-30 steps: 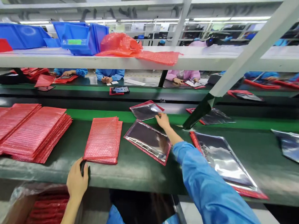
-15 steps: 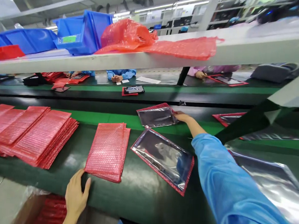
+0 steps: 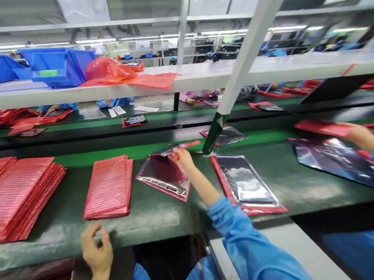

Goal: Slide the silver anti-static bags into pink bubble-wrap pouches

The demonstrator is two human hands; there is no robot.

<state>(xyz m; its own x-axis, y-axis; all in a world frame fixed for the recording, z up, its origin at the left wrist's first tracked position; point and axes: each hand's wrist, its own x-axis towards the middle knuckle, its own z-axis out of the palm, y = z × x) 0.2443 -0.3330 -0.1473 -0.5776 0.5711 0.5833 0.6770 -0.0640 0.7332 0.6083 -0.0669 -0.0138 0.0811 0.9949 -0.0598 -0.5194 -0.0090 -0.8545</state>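
Observation:
My right hand (image 3: 182, 161) is closed on a red-edged package with dark shiny film (image 3: 167, 150), tilted nearly edge-on and blurred. Under it on the green bench lies a similar package, a dark film sheet on red bubble wrap (image 3: 161, 178). My left hand (image 3: 98, 246) is at the bench's front edge, fingers curled but apart, holding nothing. Just beyond it lies a small stack of red bubble-wrap pouches (image 3: 108, 190). To the right of my right forearm is another package, with a silvery, reflective face and red edges (image 3: 248, 181).
A larger pile of red pouches (image 3: 15, 197) sits at left. A slanted white post (image 3: 239, 58) stands behind the bench, below a shelf with blue bins (image 3: 52, 66) and red wrap (image 3: 115, 72). At right, a co-worker's hand (image 3: 361, 136) holds a red pouch (image 3: 324, 127).
The view has swung right. My right hand has lifted the far package and brought it nearer, over the other one. My left hand has drawn back from the pouch stack's corner.

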